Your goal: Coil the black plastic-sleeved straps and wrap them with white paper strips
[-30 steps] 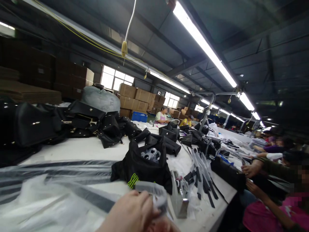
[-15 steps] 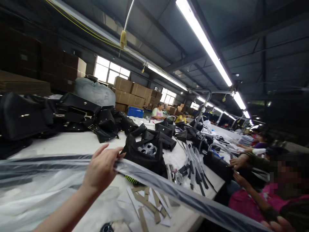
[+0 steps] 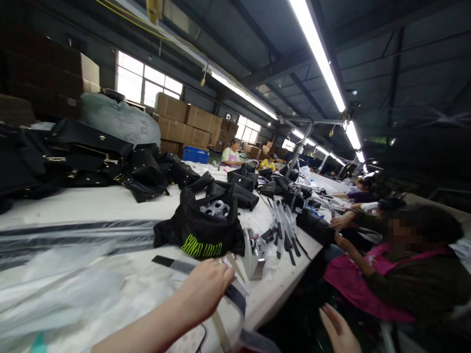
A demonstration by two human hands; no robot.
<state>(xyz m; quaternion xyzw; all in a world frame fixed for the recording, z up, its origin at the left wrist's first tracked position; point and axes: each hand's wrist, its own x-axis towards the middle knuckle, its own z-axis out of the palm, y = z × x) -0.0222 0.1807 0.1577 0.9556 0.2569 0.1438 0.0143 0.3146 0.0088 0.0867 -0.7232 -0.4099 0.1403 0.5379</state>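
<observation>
My left hand (image 3: 211, 282) reaches over the near part of the table with its fingers closed around a dark strap in clear film (image 3: 235, 296). One end of the strap sticks out to the left, and the rest bends down past the table edge. At the lower right, beyond that edge, my right hand (image 3: 340, 331) is partly in view, fingers stretched out and apart, with nothing visible in it. Just behind my left hand sits a black cloth bag with green lettering (image 3: 202, 235), its top open on greyish contents. A metal tape dispenser (image 3: 253, 257) stands beside it.
More film-wrapped straps (image 3: 81, 235) lie at the left by crumpled clear plastic (image 3: 66, 289). Black handbags (image 3: 91, 152) are piled at the back left. Loose strips (image 3: 283, 228) lie near the right edge. A co-worker in a pink apron (image 3: 364, 279) handles a black bag at right.
My left hand has moved right and down with the strap, which no longer stretches taut across the view. My right hand shows more, apart from the strap. The view has shifted.
</observation>
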